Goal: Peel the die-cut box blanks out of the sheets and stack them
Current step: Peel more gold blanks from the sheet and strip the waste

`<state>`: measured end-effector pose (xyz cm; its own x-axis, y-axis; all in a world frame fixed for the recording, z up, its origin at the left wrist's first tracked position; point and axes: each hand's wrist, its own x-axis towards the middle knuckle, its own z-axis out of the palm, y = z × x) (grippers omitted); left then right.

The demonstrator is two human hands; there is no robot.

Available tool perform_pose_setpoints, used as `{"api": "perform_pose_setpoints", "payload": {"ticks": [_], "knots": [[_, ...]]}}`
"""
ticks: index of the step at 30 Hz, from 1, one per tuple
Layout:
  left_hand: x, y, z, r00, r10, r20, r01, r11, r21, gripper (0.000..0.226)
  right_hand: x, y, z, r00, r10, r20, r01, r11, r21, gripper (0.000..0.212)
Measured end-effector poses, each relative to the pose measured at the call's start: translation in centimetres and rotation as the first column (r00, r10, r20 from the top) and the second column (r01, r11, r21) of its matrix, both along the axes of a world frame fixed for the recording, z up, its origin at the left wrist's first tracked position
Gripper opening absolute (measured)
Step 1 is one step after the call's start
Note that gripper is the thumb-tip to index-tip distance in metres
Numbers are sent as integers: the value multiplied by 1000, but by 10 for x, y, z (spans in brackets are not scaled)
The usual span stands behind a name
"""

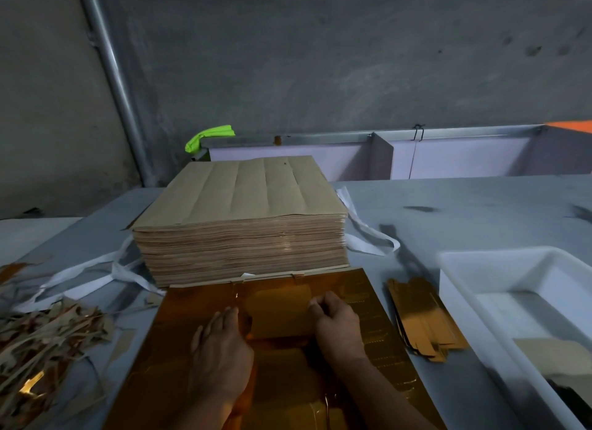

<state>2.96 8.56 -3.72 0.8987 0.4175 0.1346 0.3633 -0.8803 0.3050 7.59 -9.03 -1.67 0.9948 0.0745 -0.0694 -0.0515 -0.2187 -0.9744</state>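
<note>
A shiny gold die-cut sheet (pixel 352 288) lies flat on the table in front of me. My left hand (pixel 221 349) rests on it with fingers laid flat, pressing it down. My right hand (pixel 336 320) has its fingers curled and pinches the edge of a box blank (pixel 278 314) in the middle of the sheet. A small stack of peeled gold blanks (pixel 423 317) lies to the right of the sheet. Behind the sheet stands a tall pile of brown sheets (pixel 243 224), face down.
A white plastic tub (pixel 480 260) sits at the right, holding some card. A heap of scrap trimmings (pixel 41 340) lies at the left, with white strapping (pixel 89 272) around the pile's base. A grey wall and a pipe (pixel 118 87) stand behind the grey table (pixel 464 205).
</note>
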Motion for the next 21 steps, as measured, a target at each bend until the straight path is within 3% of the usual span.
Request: {"api": "perform_pose_setpoints", "payload": {"ticks": [11,21], "knots": [[9,0,4,999,33,-37,-34,999,-28,57,11,-10,14,987,-127,-99,152,938,312,20],[17,4,17,983,62,-171,-79,992,-95,57,-4,-48,11,953,-253,-166,298,880,369,20]]}}
